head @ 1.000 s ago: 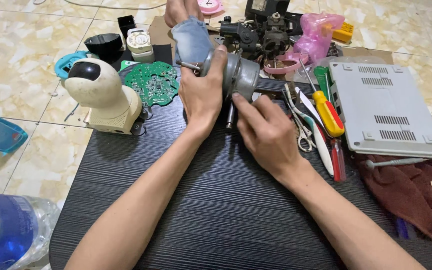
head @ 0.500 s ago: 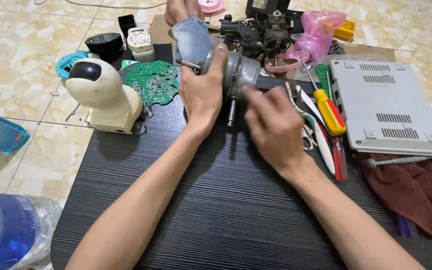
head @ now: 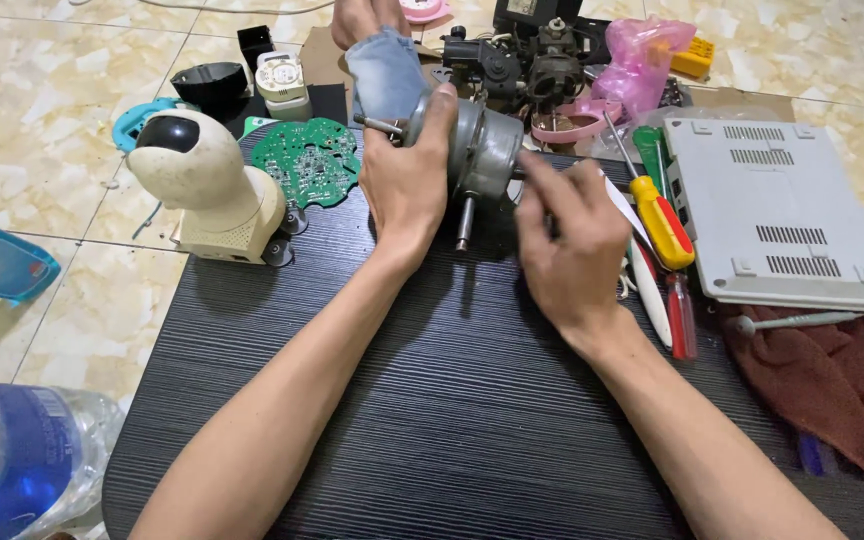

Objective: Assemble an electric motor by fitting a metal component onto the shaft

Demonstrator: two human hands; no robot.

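The grey metal motor [head: 482, 150] is held on the black board [head: 432, 420], just right of the green circuit board [head: 307, 160]. It is gripped by the left hand [head: 407, 185]; the right hand [head: 572, 250] is curled at its rear, contents hidden. It is judged heavy, rigid, best grasped around the casing. Its shaft axis runs left-right.

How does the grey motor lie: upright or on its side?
On its side: the grey motor has its shaft level, held by the left hand on the black table.
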